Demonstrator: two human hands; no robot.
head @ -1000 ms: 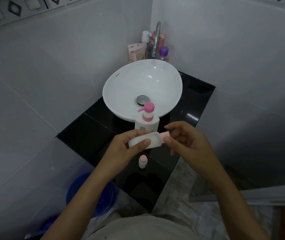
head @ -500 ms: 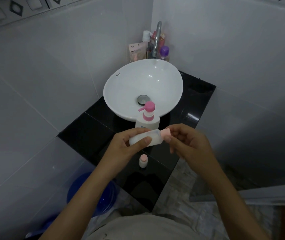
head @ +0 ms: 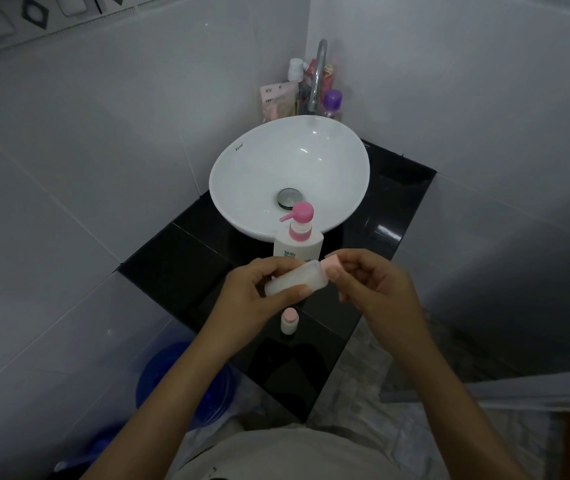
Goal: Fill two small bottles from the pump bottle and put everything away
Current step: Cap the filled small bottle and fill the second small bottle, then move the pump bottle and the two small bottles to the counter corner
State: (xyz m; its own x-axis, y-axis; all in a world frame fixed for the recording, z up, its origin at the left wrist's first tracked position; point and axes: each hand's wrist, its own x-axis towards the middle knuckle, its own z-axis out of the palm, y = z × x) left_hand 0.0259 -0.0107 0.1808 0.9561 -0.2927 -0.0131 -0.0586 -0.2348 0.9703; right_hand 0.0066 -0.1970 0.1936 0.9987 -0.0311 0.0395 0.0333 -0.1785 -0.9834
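Observation:
My left hand (head: 255,296) grips a small translucent white bottle (head: 299,278), held on its side above the black counter. The fingers of my right hand (head: 370,282) pinch its pink cap (head: 331,264) at the bottle's right end. Just behind my hands stands the white pump bottle (head: 297,242) with a pink pump head, in front of the basin. A second small white bottle (head: 289,321) with a pink cap stands upright on the counter below my hands.
A white bowl basin (head: 242,174) sits on the black counter (head: 179,261), with a chrome tap (head: 317,77) and several toiletries (head: 330,98) in the tiled corner behind it. A blue bucket (head: 162,379) stands on the floor to the left.
Both hands have kept the same hold on the small bottle and its cap. My right-hand fingers have closed more tightly around the pink cap.

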